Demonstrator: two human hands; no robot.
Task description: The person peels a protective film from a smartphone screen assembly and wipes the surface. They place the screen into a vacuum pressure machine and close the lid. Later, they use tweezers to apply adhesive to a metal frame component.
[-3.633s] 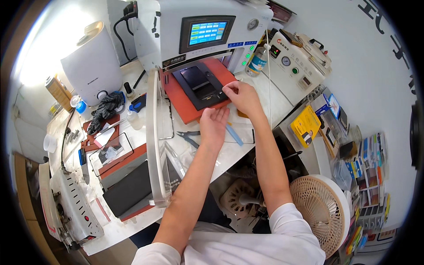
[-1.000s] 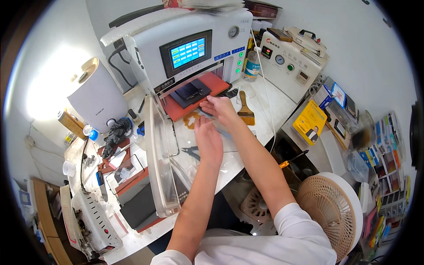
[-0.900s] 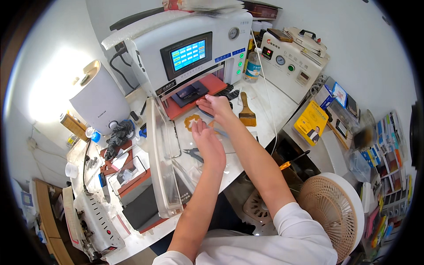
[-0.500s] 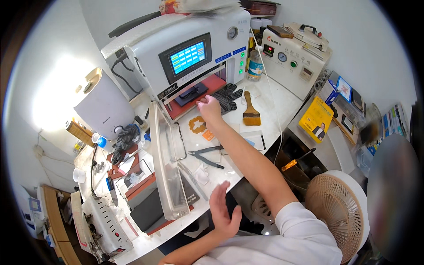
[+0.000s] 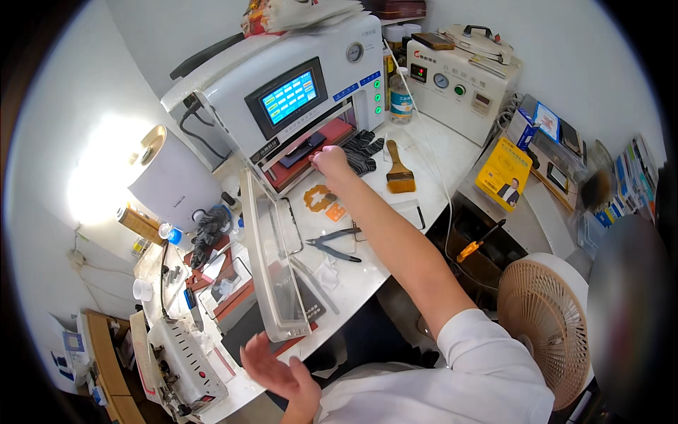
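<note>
My right hand (image 5: 333,164) is at the opening of a white press machine (image 5: 219,99) with a lit touchscreen (image 5: 288,97). Its fingers are curled closed against the front edge of the red pad (image 5: 336,133); what they grip, if anything, is hidden. On that pad lies a dark flat block (image 5: 304,150). A striped dark glove (image 5: 361,157) lies just right of the hand. My left hand (image 5: 279,371) hangs over the table's front edge, fingers apart and holding nothing, close to the end of a clear plastic door or cover (image 5: 272,261).
Pliers (image 5: 332,247), a brown brush (image 5: 400,169) and an orange cut-out piece (image 5: 318,199) lie mid-table. A bottle (image 5: 400,99) and second white machine (image 5: 459,88) stand behind. Left are a white cylinder (image 5: 173,173) and power strip (image 5: 187,367); a fan (image 5: 544,332) stands right.
My left hand has moved left and down toward the cover's near end. My right hand stays at the machine's opening, its fingers still curled. The whole view has shifted slightly.
</note>
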